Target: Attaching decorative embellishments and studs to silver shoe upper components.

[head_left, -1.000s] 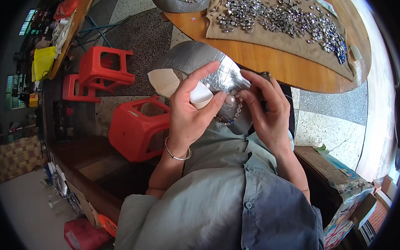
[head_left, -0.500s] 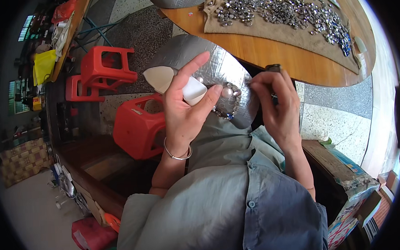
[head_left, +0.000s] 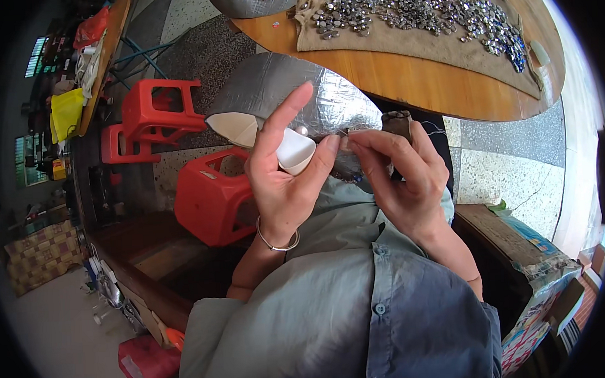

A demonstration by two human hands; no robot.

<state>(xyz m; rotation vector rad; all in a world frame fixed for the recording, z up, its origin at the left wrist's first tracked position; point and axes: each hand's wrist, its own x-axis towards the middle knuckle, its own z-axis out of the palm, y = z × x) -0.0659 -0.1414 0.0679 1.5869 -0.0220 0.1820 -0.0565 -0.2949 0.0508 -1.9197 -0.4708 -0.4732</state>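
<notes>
A curved silver piece with a foil-like surface (head_left: 291, 88) lies across my lap, its cream lining showing at the left end. My left hand (head_left: 281, 169) grips it, the index finger stretched up along the silver and the thumb at the near edge. Between that finger and thumb is a white, cup-shaped part (head_left: 295, 151), beside a pearl-like bead (head_left: 301, 131). My right hand (head_left: 403, 174) is closed in a pinch close to the left thumb, over the beaded trim; what its fingertips hold is too small to make out. Behind it shows a dark, rough-edged object (head_left: 397, 124).
Ahead stands a wooden table (head_left: 351, 68) with a brown cloth (head_left: 404, 48) bearing many clear and blue stones (head_left: 403, 9). Another silver piece (head_left: 257, 5) rests at its left end. Red plastic stools (head_left: 212, 196) stand at left, a worn box (head_left: 521, 247) at right.
My right hand has moved left and in toward my left thumb, now covering much of the beaded trim. The silver piece is tilted differently, showing more of its left end.
</notes>
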